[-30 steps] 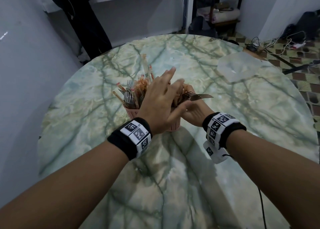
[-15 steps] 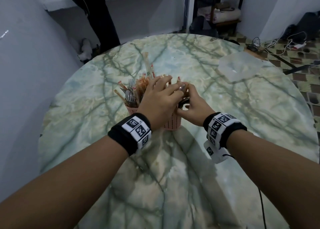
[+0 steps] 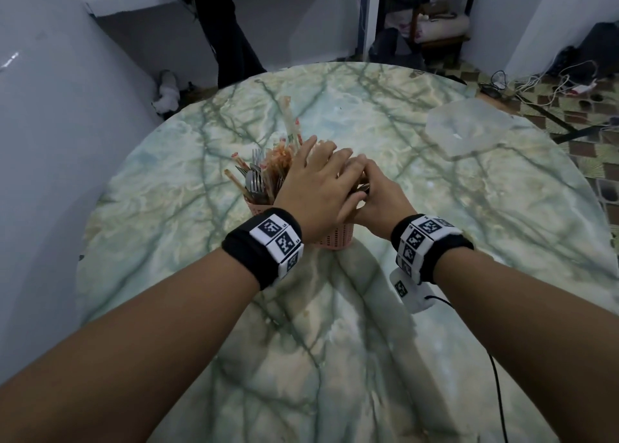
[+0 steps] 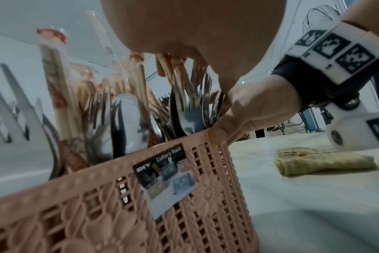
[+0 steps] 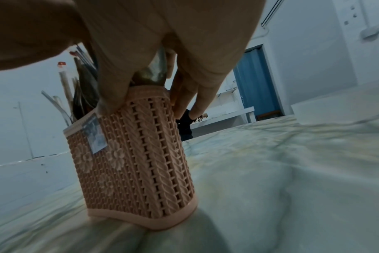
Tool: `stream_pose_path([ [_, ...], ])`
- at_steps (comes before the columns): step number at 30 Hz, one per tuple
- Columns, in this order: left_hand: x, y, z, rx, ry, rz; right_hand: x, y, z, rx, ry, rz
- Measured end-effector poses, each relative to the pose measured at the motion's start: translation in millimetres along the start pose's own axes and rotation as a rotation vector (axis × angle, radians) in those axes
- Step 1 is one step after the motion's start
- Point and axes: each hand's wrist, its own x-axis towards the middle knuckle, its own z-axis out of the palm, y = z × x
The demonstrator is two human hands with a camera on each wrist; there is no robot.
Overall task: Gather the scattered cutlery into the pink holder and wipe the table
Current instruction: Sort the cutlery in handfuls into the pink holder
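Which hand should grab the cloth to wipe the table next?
Probably the right hand, gripping the pink holder at its rim: the yellow cloth lies on the table right by its wrist. The left hand lies flat over the cutlery, farther away.

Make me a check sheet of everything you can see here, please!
Surface: round green marble table.
Job's things: pink holder upright, packed with forks and chopsticks; yellow cloth lying folded on the table.
Clutter: clear sheet at the far right edge.
Grips: left hand flat over the cutlery tops; right hand at the holder's rim, thumb pressing it.
Cables: black lead from the right wrist; tangled wires on the floor.
Surroundings: white walls, chair, blue door.
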Motion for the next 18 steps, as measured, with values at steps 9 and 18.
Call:
stream_pose_path([
  [9,-85.0,-20.5,17.4,-0.261,0.438,-0.349,-18.1,21.5,20.6,0.053,0.102,0.240],
  [18,-113.7,-73.1,51.9,-0.957,-0.235,-0.962,-16.9,23.7,30.2,0.131,0.117,0.233],
])
